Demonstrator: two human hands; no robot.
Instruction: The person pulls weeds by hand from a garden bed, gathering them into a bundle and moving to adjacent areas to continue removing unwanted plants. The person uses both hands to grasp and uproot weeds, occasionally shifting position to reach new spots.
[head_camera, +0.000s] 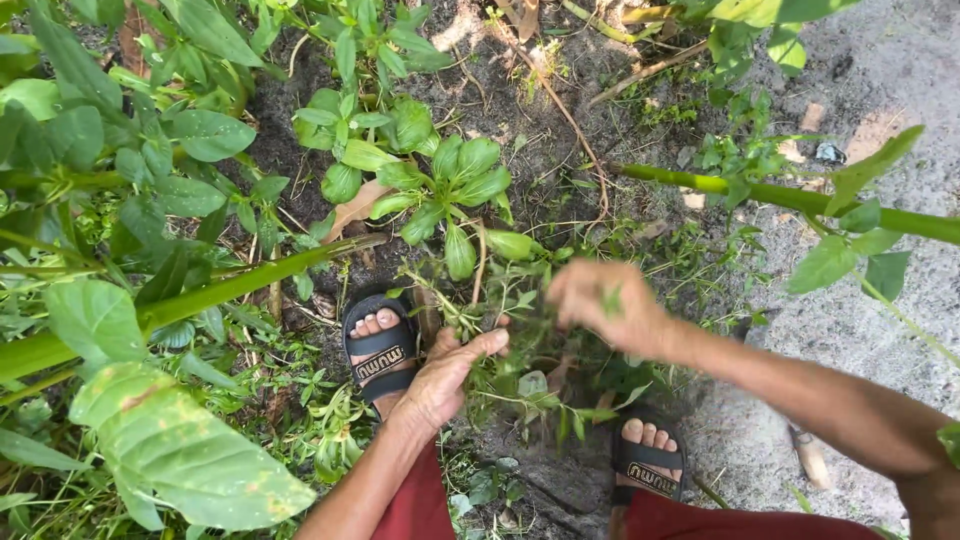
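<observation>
A thin-stemmed green weed with small pointed leaves (520, 385) grows from the dark soil between the person's two feet, low in the middle of the view. The left hand (447, 375) lies against its stems, fingers stretched almost flat and thumb extended towards the plant; whether any stem is pinched under the palm cannot be told. The right hand (600, 305), blurred, hovers just above and to the right, fingers curled loosely around a few green leaf scraps. A black open-toed sandal on the left foot (380, 345) stands just beside the left hand; its counterpart on the right foot (648, 458) stands below the right forearm. Red trouser legs (420, 505) fill the lower edge. Beyond the hands grows a rosette of broad, glossy green leaves (450, 185). A long green stalk (790, 195) crosses at right over grey sandy ground (880, 300); large-leaved plants (150, 440) crowd the left side.
</observation>
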